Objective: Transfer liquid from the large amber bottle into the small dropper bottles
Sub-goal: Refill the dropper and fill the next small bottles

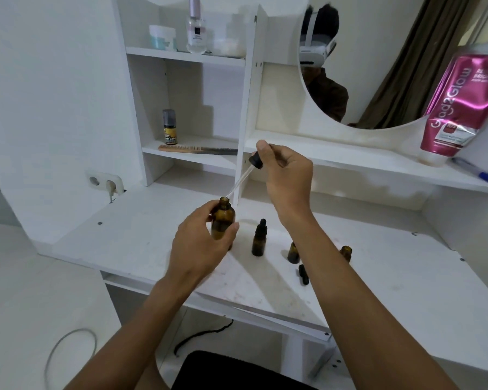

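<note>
The left hand (197,249) is wrapped round the bottle (222,220) over the counter (141,243). Whether its base rests there I cannot tell. The right hand (288,175) pinches the dropper (256,161) by its black bulb, up and right of the bottle, with the glass tip slanting down to the bottle's mouth. The slant is the likely trouble: the thin tube could knock the rim and chip, or a squeeze too soon could spill liquid down the neck. Carrying a loaded dropper rightward risks drips on the counter, or a brush of the forearm against the capped small bottle (258,243), which stands just right of the bottle. Two open ones (293,254) (346,253) and a loose cap (303,275) sit further right, easy to tip. Far up-right, a pink tube (459,108) reads "Glad2Glow". The other labels are too blurred to read.
</note>
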